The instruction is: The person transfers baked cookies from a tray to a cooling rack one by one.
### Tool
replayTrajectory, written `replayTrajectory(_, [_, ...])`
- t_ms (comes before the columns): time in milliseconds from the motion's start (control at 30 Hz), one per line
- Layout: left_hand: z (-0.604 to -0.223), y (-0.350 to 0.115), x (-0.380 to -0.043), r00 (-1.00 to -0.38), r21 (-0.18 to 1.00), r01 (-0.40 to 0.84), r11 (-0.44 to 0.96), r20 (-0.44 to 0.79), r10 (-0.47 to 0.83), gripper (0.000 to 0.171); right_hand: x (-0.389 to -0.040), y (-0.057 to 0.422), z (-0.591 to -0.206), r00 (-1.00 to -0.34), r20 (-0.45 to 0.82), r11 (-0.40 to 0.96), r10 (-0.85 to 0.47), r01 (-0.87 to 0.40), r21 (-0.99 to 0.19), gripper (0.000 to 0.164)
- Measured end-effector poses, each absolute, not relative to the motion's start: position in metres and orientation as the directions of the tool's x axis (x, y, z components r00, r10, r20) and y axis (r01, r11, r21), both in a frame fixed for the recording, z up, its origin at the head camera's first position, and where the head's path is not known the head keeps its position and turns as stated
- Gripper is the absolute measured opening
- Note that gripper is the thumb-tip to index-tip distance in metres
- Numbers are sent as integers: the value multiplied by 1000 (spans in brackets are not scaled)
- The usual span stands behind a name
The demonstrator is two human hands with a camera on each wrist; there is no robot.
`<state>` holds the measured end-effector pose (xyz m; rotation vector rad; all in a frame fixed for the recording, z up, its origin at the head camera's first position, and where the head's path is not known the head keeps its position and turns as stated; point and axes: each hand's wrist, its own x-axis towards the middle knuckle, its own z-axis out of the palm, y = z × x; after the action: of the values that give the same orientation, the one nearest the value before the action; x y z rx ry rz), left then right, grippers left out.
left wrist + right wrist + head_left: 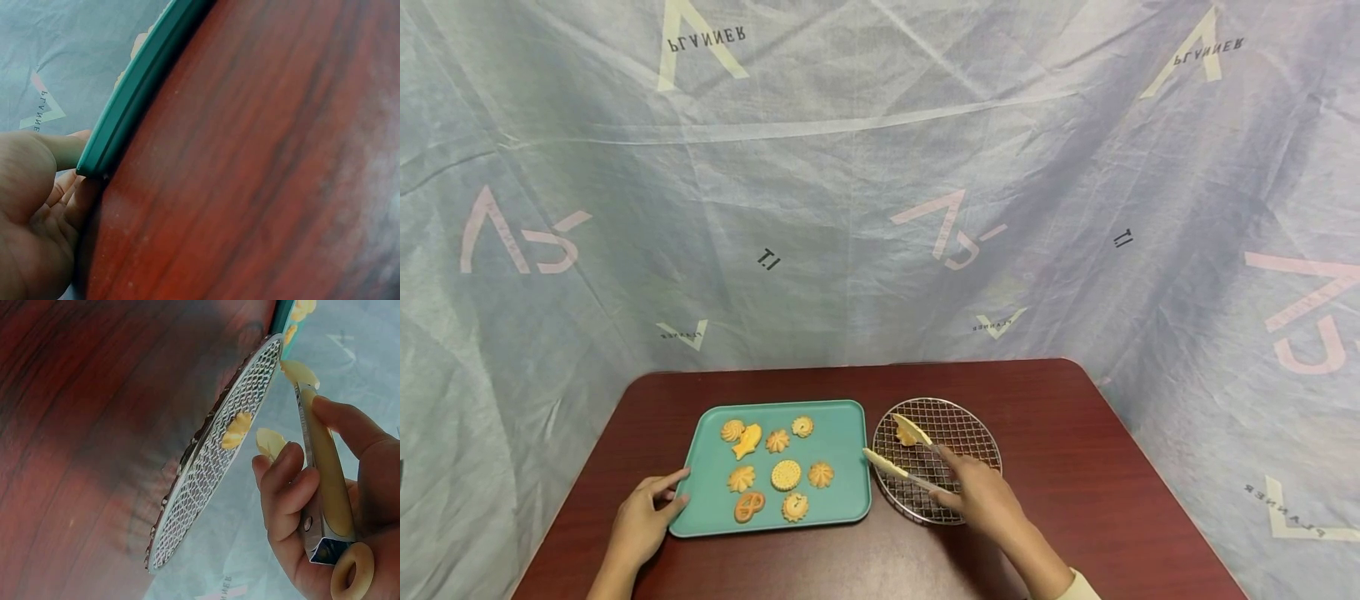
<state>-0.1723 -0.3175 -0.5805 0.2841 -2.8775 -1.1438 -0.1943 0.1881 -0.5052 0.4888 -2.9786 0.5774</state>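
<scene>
At the left edge of a green rectangular tray (842, 421), my left hand (642, 515) pinches the rim near its front corner, thumb on one side and fingers on the other. My right hand (988, 496) holds metal tongs with cream tips (886, 464). Their arms are spread over a round wire cooling rack (966, 433), with nothing between the tips. One scalloped cookie (236, 430) lies on the rack. Several cookies rest on the tray, including a fish-shaped cookie (747, 442), a pretzel (749, 507) and a round patterned cookie (786, 475).
Tray and rack stand side by side on a dark red wooden table (1060, 467). A grey printed cloth (850, 208) hangs behind the table and along both sides. The near tong tip is close to the tray's right rim.
</scene>
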Motion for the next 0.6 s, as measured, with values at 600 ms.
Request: replayTrajectory(600, [-581, -318, -173, -981, 686, -169, 708, -50, -185, 48, -190, 172, -502, -940, 108, 861, -322, -339, -379, 78])
